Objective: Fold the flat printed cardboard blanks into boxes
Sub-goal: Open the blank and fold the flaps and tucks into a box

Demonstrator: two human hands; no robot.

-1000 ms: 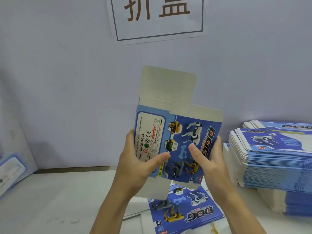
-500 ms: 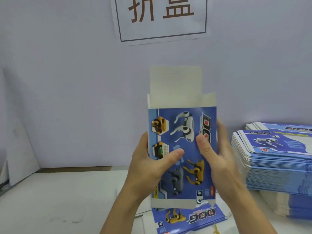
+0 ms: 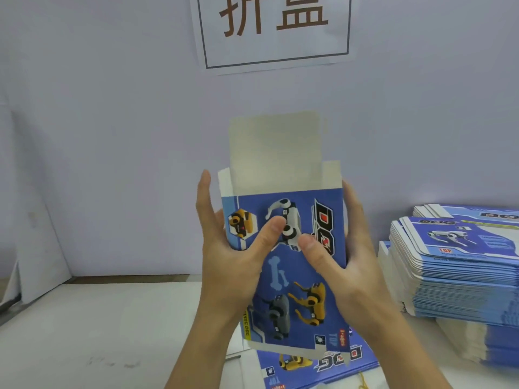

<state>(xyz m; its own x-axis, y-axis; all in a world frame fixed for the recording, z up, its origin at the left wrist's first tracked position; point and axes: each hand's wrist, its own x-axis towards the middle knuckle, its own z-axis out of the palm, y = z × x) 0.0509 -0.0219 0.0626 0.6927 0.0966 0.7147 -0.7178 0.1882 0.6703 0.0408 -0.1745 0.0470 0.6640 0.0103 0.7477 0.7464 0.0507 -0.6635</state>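
Note:
I hold a blue printed cardboard box blank (image 3: 295, 276) upright in front of me, its robot-dog panel facing me and its plain grey top flaps (image 3: 275, 147) standing open above. My left hand (image 3: 233, 248) grips its left edge with the thumb pressed on the front panel. On the right edge my right hand (image 3: 345, 256) does the same, fingers behind and thumb on the front. Below the held piece, another flat blank (image 3: 314, 366) lies on the table.
A tall stack of flat blue blanks (image 3: 460, 265) sits on the white table (image 3: 98, 332) at the right. A paper sign (image 3: 275, 29) hangs on the wall ahead. A white board (image 3: 36, 248) leans at the left.
The blank has turned from showing its warning side panel to facing me squarely. Both hands slid higher up its sides, and it now looks closer.

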